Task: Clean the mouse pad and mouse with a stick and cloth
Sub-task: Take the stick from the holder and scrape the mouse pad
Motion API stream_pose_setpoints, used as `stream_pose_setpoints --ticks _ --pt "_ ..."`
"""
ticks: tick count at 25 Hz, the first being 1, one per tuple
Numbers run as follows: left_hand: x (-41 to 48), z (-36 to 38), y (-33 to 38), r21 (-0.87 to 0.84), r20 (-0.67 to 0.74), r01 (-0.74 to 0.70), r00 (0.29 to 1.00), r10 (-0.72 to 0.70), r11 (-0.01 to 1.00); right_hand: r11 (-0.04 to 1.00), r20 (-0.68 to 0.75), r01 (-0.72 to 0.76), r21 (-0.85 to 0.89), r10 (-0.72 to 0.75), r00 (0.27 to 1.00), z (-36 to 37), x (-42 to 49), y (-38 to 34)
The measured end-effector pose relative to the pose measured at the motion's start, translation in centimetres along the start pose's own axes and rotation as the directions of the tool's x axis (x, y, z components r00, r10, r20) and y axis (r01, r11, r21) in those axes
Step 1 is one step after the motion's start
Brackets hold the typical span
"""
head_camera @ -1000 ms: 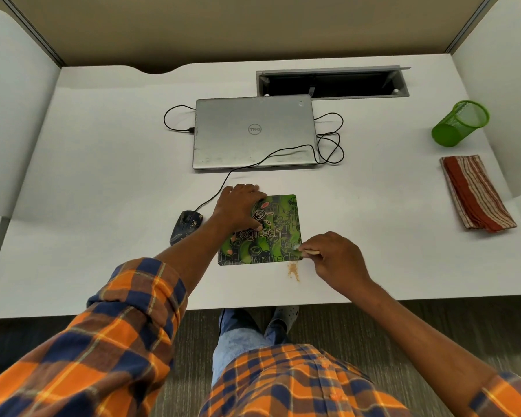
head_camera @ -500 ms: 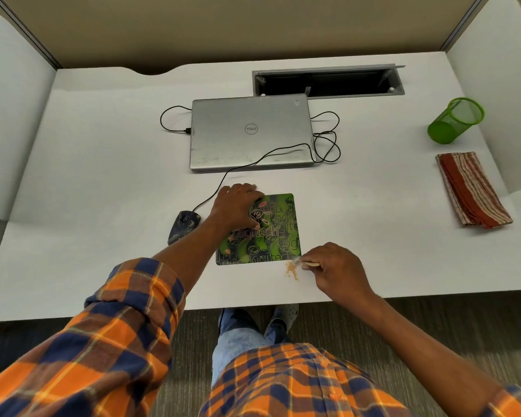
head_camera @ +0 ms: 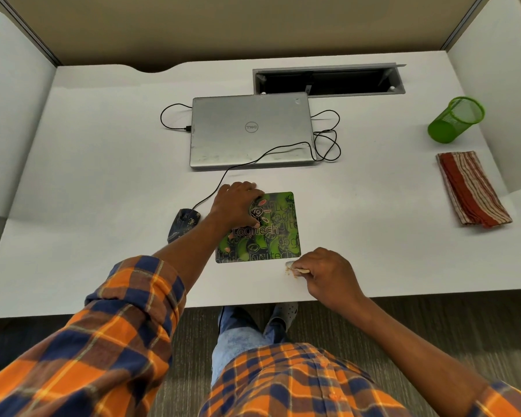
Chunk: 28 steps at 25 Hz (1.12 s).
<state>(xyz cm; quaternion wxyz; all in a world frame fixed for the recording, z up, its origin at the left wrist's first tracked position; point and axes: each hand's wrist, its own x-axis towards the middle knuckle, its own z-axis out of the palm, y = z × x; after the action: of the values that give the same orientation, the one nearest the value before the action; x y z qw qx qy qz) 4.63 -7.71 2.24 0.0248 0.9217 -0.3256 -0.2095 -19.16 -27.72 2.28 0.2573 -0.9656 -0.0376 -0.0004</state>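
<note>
Mouse pad [head_camera: 278,239] reads "Logitech", left hand [head_camera: 236,206] pressing it; laptop [head_camera: 250,136] reads "Dell"

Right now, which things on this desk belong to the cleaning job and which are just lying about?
Job: mouse pad, mouse, stick in the right hand, striped cloth.
Lying about: laptop, green mesh cup, desk cable hatch.

A closed silver laptop [head_camera: 250,130] is laid flat at the far middle of the white desk [head_camera: 88,176]. A black cable [head_camera: 166,111] is plugged into its left side. Just behind it, a grey cable hatch [head_camera: 328,79] is set into the desk. A green mesh cup [head_camera: 454,118] is placed at the far right.
</note>
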Motion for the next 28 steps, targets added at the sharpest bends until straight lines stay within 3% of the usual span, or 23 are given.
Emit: stream_pose_setpoints --ticks 4,9,17,23,28 --pt "0.0 -0.1 0.0 -0.006 0.003 0.000 1.000 0.000 1.000 1.000 -0.037 0.002 0.009 -0.002 0.999 -0.2 1.4 -0.6" --pt "0.0 -0.2 0.1 -0.007 0.005 -0.004 1.000 0.004 1.000 0.998 0.017 0.060 0.004 -0.060 0.998 0.5 1.3 0.3" --pt "0.1 -0.1 0.0 -0.003 0.007 -0.002 1.000 0.002 1.000 0.998 -0.054 -0.050 0.024 0.052 0.997 -1.3 3.1 0.3" --pt "0.3 0.1 -0.1 0.013 0.006 0.000 1.000 0.000 1.000 0.996 -0.010 -0.088 0.034 0.089 0.996 -0.2 2.9 -0.1" --pt "0.6 0.0 -0.3 0.028 0.035 -0.035 0.999 0.034 0.999 0.975 -0.034 -0.153 0.158 0.160 0.986 -0.8 2.9 -1.8"
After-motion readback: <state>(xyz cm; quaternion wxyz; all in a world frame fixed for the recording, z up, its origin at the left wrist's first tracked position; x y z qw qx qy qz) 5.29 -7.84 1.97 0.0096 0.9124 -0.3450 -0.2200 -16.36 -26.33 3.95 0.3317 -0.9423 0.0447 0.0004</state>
